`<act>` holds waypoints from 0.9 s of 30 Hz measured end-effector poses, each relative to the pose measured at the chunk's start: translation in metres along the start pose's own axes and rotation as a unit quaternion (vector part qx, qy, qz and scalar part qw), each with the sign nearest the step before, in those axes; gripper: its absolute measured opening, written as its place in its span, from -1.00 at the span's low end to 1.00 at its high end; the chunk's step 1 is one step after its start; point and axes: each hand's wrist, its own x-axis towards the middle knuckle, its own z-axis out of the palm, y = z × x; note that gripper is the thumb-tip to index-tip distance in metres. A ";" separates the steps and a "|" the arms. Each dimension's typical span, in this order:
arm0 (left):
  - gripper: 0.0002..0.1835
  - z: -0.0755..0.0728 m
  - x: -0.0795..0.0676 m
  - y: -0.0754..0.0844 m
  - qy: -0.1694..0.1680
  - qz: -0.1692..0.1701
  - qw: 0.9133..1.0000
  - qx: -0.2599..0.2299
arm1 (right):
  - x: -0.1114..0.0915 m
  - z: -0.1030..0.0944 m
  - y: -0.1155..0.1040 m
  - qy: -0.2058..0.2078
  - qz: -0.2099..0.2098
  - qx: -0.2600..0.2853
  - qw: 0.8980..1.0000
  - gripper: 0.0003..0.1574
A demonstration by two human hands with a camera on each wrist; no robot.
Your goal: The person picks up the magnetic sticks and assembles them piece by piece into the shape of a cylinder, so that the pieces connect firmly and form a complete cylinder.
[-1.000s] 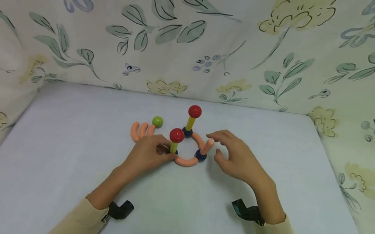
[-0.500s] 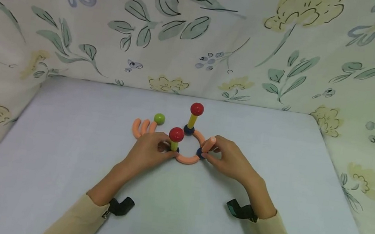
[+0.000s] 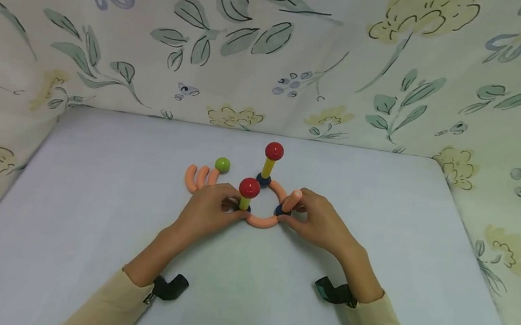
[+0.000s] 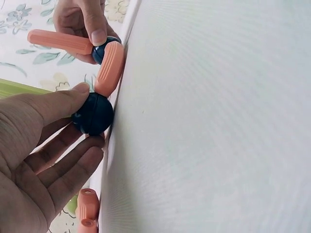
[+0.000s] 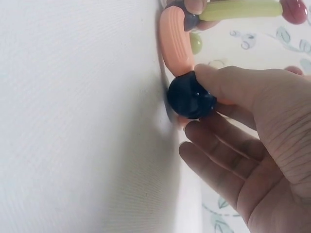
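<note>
My left hand (image 3: 208,205) pinches a dark blue ball (image 4: 92,114) between thumb and fingers. A yellow-green rod (image 5: 243,9) topped by a red ball (image 3: 250,188) rises from it. With my right hand (image 3: 319,221) I pinch another dark blue ball (image 5: 192,96), from which a straight orange rod (image 3: 291,201) sticks up at a tilt. A curved orange piece (image 3: 261,221) links these two blue balls along the near side. Behind, a third blue ball (image 3: 263,179) carries a yellow rod (image 3: 268,168) and red ball (image 3: 274,151); a second curved piece (image 3: 278,191) runs from it toward the right-hand ball.
Left of the ring, several loose curved orange pieces (image 3: 191,178) lie side by side by a green ball (image 3: 223,165), partly behind my left hand. Everything sits on a white table (image 3: 244,290), with a floral cloth (image 3: 271,77) hanging behind it.
My right hand has moved in left from beside the ring and taken hold of the right blue ball. My left hand keeps its grip, shifting slightly.
</note>
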 end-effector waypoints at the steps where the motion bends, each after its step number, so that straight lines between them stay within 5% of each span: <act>1: -0.75 0.000 0.000 0.000 0.001 0.001 1.000 0.000 | 0.000 0.000 0.000 -0.001 0.001 0.002 1.000 -0.77; 10: -0.73 0.000 0.000 0.001 -0.003 0.003 1.000 -0.001 | 0.001 0.001 0.002 -0.004 0.000 0.018 1.000 -0.80; 16: -0.62 -0.006 0.001 0.002 -0.035 -0.006 0.999 0.013 | 0.000 0.000 0.001 -0.004 0.005 0.026 1.000 -0.80; 22: -0.40 -0.033 -0.001 -0.001 -0.092 -0.032 0.995 0.022 | 0.000 0.001 0.002 -0.007 0.008 0.024 1.000 -0.80; 27: -0.49 -0.061 -0.002 -0.014 -0.055 -0.075 0.995 0.027 | 0.000 0.000 0.001 -0.008 0.009 0.014 1.000 -0.79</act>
